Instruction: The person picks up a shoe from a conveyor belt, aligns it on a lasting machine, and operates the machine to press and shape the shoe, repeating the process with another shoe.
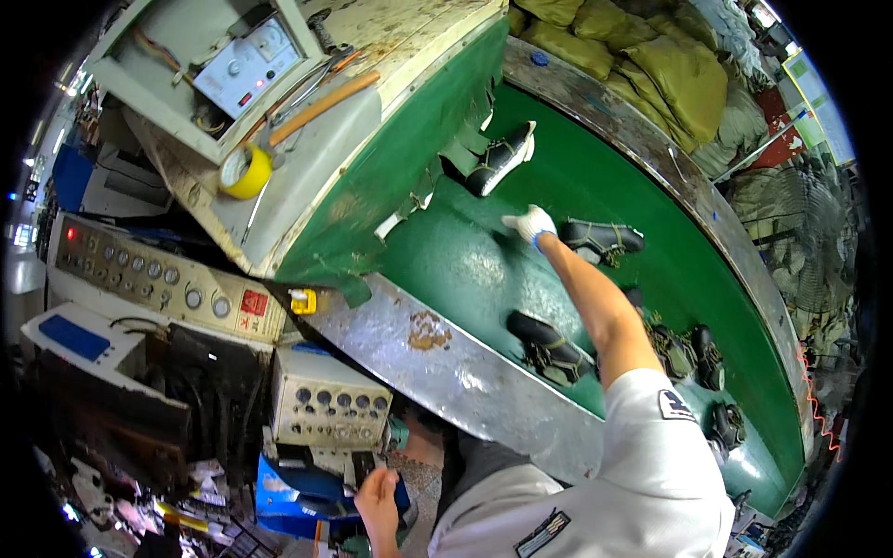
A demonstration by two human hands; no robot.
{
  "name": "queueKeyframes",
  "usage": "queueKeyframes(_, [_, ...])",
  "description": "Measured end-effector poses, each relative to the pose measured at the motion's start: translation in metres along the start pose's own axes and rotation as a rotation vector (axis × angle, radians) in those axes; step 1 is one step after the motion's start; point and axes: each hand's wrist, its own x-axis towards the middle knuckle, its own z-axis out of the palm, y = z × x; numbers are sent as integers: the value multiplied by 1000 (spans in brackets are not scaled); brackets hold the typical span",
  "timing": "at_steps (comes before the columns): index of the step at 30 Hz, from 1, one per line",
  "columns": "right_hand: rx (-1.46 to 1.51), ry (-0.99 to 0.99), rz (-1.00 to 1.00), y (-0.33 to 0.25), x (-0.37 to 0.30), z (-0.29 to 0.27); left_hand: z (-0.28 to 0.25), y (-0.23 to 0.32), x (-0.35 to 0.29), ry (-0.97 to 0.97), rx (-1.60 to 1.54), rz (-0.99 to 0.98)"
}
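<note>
My right hand (532, 226), in a white glove, reaches over a green conveyor belt (446, 251), fingers stretched out to the left, nothing visible in them. Just right of it a black shoe (600, 237) with light laces lies on the belt. Another dark shoe (502, 160), with a white sole, rests at the flap opening of a green-sided housing (391, 158). Closer to me sits a black laced shoe (551, 349). My left hand (377, 498), bare, is low by a blue machine part (288, 498); its fingers are curled, and what they hold, if anything, is hidden.
A metal rail (446, 358) borders the belt's near side. Several more dark shoes (707, 358) stand farther right. Yellow tape (246, 171) and an orange-handled tool (324, 107) lie on the housing. Control panels (330, 405) are at left, olive sacks (670, 74) beyond the belt.
</note>
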Motion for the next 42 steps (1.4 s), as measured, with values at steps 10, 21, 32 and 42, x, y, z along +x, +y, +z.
queueKeyframes(10, [965, 241, 125, -55, 138, 32, -3, -120, -19, -259, -624, -74])
queueKeyframes(21, [1886, -1028, 136, -36, -269, 58, -31, 44, 18, 24, -64, 103])
queueKeyframes(32, [1093, -1370, -69, -266, -561, 153, -234, 13, 29, 253, -818, 222])
queueKeyframes(42, [903, -1441, -295, -341, -671, 242, -321, -72, -5, 713, -1111, 281])
